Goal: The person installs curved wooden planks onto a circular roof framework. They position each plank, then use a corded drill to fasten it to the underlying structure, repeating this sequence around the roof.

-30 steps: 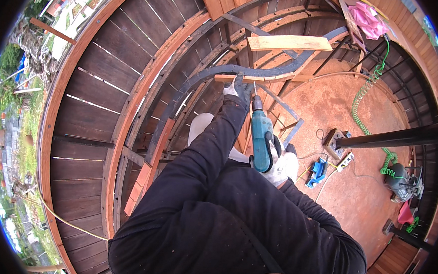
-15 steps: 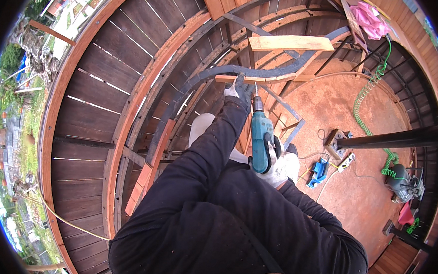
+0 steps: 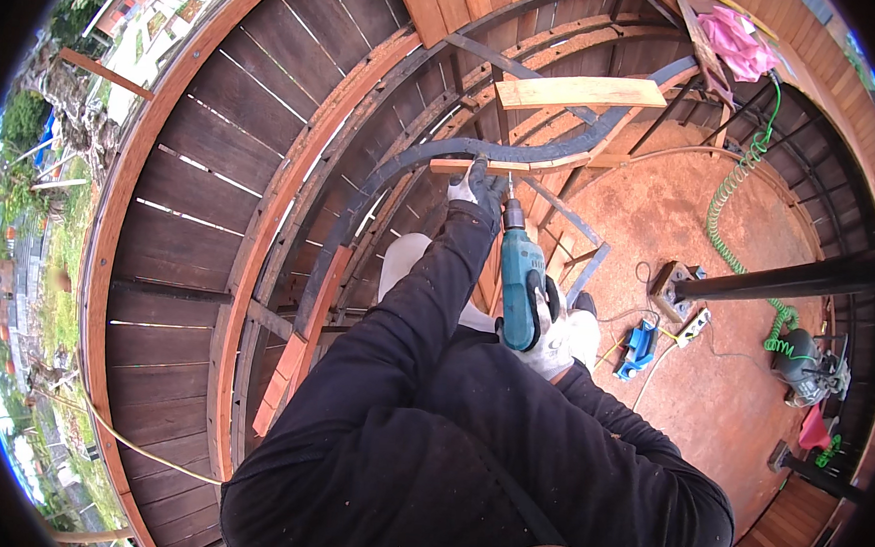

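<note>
My right hand (image 3: 554,339), in a pale glove, is wrapped round the handle of a teal power drill (image 3: 522,279). The drill points away from me, and its thin bit meets the near edge of a narrow wooden strip (image 3: 451,165), or comes very close to it. How deep the bit sits cannot be made out. Just left of the bit, my gloved left hand (image 3: 477,187) grips the strip against a dark curved frame (image 3: 435,151), its fingers reaching up over the wood. Part of the strip is hidden behind those fingers.
A loose plank (image 3: 581,94) lies across the frame beyond. On the reddish floor at right are a blue tool (image 3: 637,350), a power strip (image 3: 693,328) and a black post (image 3: 787,287). A green coiled hose (image 3: 727,206) runs to a compressor (image 3: 803,366). Slatted wooden walls curve around me.
The view has shifted very slightly. Both hands, the drill and the wooden strip keep nearly the same places.
</note>
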Demonstrator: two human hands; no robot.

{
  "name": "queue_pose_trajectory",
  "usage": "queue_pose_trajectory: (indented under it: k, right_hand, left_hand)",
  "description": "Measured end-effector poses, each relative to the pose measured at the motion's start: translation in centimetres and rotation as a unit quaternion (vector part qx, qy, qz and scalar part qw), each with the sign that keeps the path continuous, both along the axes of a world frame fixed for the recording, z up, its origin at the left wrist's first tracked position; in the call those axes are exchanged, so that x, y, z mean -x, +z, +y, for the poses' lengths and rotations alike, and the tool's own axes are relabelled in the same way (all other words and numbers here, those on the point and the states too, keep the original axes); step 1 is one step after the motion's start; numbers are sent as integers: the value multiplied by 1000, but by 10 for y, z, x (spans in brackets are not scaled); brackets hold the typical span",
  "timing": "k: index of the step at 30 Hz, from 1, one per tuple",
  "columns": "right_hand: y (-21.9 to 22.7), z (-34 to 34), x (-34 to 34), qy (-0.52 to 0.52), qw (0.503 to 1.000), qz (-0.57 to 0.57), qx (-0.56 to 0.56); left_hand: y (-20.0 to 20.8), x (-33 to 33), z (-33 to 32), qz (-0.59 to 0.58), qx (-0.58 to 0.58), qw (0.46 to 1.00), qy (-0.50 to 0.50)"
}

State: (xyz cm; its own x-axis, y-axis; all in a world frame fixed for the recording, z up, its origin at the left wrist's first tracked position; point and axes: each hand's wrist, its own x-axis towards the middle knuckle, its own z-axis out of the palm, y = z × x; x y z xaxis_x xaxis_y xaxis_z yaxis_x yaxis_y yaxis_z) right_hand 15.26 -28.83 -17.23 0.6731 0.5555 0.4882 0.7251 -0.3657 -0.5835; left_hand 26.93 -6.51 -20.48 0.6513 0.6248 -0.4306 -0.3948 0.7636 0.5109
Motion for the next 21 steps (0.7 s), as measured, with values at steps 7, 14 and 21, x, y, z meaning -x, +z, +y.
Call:
queue_pose_trajectory:
  k: [7,14,21]
  right_hand:
    - [2,2,0,-15,1000,15,9]
    - [-3,1,0,-12,1000,9,18]
    - [2,0,1,1,999,25,23]
  left_hand:
    - [4,0,-1,3,-9,1000,6]
    - [-1,-1,0,19,-10,1000,8]
    - [-8,-2,2,16,-9,1000,6]
